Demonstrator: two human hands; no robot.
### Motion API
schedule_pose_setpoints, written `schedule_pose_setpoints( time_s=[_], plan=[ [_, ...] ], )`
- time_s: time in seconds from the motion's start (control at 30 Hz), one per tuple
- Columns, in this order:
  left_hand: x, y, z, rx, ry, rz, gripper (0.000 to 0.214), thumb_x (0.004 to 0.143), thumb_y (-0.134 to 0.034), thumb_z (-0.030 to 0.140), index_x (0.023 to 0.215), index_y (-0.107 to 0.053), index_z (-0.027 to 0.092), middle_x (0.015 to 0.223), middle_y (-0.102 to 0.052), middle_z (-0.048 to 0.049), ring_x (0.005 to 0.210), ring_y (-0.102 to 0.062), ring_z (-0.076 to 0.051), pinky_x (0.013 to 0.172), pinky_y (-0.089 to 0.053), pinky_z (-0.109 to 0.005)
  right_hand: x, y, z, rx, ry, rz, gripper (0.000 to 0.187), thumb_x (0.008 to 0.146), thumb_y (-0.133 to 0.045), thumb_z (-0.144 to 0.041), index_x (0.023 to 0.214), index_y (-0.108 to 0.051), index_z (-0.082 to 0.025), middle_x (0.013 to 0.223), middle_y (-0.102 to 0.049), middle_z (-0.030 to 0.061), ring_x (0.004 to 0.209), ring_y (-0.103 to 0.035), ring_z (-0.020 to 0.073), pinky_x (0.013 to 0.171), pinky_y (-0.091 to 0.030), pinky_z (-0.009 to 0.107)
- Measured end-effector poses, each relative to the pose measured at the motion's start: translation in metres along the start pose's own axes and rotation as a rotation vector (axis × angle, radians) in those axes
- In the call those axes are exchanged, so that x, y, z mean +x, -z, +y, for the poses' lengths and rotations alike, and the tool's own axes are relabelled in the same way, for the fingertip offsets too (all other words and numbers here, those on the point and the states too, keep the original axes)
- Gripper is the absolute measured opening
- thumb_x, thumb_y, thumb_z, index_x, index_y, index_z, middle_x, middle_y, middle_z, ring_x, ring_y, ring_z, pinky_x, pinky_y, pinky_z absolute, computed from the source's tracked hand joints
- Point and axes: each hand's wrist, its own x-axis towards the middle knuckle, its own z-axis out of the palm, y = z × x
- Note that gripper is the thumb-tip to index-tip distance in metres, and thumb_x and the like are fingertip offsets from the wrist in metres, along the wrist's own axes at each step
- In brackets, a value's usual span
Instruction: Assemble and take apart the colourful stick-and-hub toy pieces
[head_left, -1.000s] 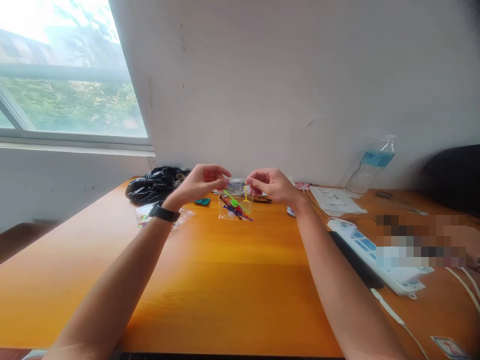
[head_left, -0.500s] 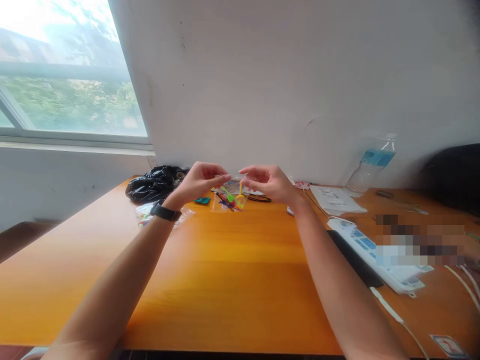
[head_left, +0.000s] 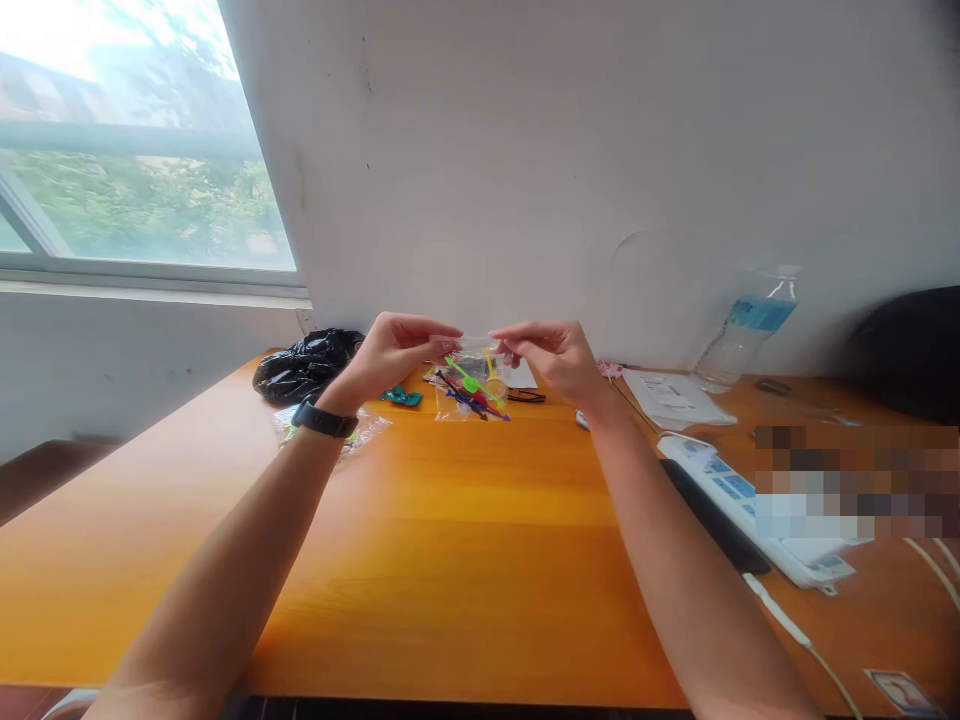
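Note:
A small clear plastic bag (head_left: 448, 403) hangs upright above the far part of the table, stretched between my two hands. Inside it are several thin coloured plastic pieces (head_left: 470, 384), green, yellow, red, blue and black. My left hand (head_left: 401, 350) pinches the bag's top left corner between thumb and fingers. At the top right corner my right hand (head_left: 544, 352) pinches the same edge, its fingertips partly hiding one another. Below my left wrist lies another clear bag (head_left: 364, 432) with coloured bits in it, partly covered by the arm.
A black plastic bag (head_left: 307, 368) and a teal packet (head_left: 401, 396) lie at the table's far left. To the right are a white power strip (head_left: 727, 485), a black flat object (head_left: 701, 515), papers (head_left: 671, 398) and a tilted clear bottle (head_left: 739, 340) by the wall.
Both hands have drawn slightly apart, pulling the bag's top edge straighter. The bag has shifted a little to the right, and its coloured pieces hang more spread out.

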Motion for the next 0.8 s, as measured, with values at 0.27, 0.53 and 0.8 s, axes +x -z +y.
schedule_pose_setpoints(
  time_s=[0.27, 0.53, 0.8],
  plan=[
    [0.0, -0.005, 0.002, 0.048, -0.007, 0.098, 0.034, 0.084, -0.084, 0.044, 0.097, -0.084, 0.012, 0.092, -0.081, -0.0132, 0.086, -0.078, -0.026, 0.074, -0.065, -0.033, -0.001, -0.005, -0.013, -0.094, 0.042, -0.005, 0.018, 0.09, -0.064, -0.031, 0.096, -0.077, -0.02, 0.088, -0.073, 0.0053, 0.081, -0.064, 0.019, 0.077, -0.054, 0.034],
    [0.002, -0.02, -0.003, 0.036, -0.02, 0.031, 0.041, 0.079, -0.089, 0.045, 0.105, -0.083, 0.013, 0.096, -0.081, -0.0122, 0.091, -0.077, -0.028, 0.078, -0.066, -0.035, -0.005, -0.016, -0.019, -0.281, -0.009, -0.2, 0.036, 0.098, -0.062, -0.054, 0.093, -0.073, -0.019, 0.083, -0.066, 0.0025, 0.078, -0.06, 0.0177, 0.067, -0.046, 0.028],
    [0.006, -0.002, -0.008, 0.154, 0.093, -0.117, 0.033, 0.079, -0.087, 0.047, 0.088, -0.082, 0.015, 0.079, -0.078, -0.0078, 0.068, -0.072, -0.018, 0.059, -0.058, -0.025, -0.003, 0.006, 0.0, -0.121, -0.215, -0.301, 0.038, 0.092, -0.07, -0.055, 0.093, -0.075, -0.017, 0.072, -0.066, 0.0016, 0.061, -0.06, 0.0132, 0.057, -0.048, 0.025]
  ],
)
